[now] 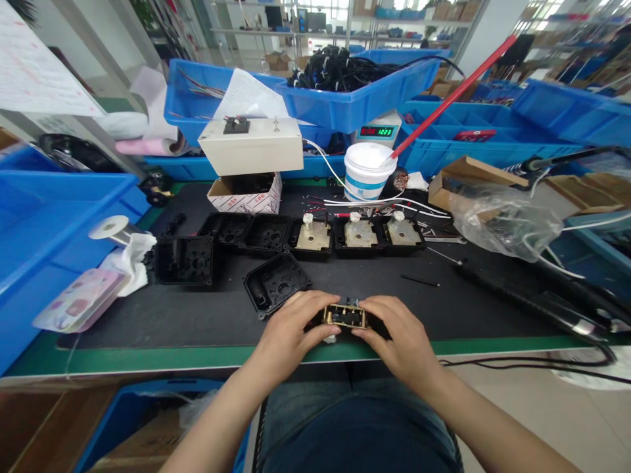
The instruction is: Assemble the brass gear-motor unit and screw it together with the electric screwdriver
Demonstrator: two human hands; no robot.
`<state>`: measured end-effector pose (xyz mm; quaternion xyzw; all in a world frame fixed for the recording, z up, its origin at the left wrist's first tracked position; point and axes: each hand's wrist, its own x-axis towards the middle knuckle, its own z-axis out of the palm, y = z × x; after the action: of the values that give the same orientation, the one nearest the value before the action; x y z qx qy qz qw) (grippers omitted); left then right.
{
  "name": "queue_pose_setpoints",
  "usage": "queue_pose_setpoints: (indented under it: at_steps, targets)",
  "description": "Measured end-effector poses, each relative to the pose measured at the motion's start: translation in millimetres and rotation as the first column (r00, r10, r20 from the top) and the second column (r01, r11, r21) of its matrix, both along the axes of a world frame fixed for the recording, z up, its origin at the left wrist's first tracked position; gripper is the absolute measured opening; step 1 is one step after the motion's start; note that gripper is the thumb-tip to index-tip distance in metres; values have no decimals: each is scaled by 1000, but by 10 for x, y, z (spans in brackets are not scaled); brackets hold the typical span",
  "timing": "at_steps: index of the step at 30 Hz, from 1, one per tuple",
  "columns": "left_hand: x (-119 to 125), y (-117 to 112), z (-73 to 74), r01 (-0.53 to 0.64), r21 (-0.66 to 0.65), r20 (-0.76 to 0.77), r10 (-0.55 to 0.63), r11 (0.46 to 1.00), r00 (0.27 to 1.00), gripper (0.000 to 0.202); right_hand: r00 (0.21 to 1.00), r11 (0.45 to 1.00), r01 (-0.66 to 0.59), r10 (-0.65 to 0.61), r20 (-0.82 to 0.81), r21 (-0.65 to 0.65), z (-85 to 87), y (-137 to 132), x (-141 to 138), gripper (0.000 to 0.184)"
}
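2 hands (290, 328) (400, 332) hold 1 mechanism (346, 316); 3 plates (320, 240) (369, 235) (411, 234) beyond.

Dark blue top (359, 433); blue-grey trousers (300, 391), probably denim, shadowed below tabletop's near edge (197, 358); left hand (293, 325), right hand (400, 332), forearms (224, 414) bare.

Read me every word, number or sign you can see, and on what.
"1223", green digits on the pale boxy device's display; decimal point unclear.
Red digits beside them: too blurred.
White cardboard box, red print: too small.
White paper sheets: too blurred.
White plastic bucket's blue label: too small.
Held brass-and-black mechanism: none visible.
Nothing else readable.
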<state>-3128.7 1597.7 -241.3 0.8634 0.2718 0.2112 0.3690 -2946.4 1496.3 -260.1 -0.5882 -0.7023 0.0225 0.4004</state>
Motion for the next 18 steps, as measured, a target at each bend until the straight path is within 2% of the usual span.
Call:
queue_pose_setpoints:
  at_steps: [5,14,18]
  targets:
    - [15,21,-42,25,135,88,-37,990,995,26,997,998,-58,56,-48,-28,47,7,56,23]
    - [52,-11,-92,5,168,157,-32,986,987,23,996,997,-66,64,-57,-38,63,21,80,21]
    - [47,-9,-90,0,140,128,-18,990,992,25,997,996,-64,61,-52,-60,66,16,89,21]
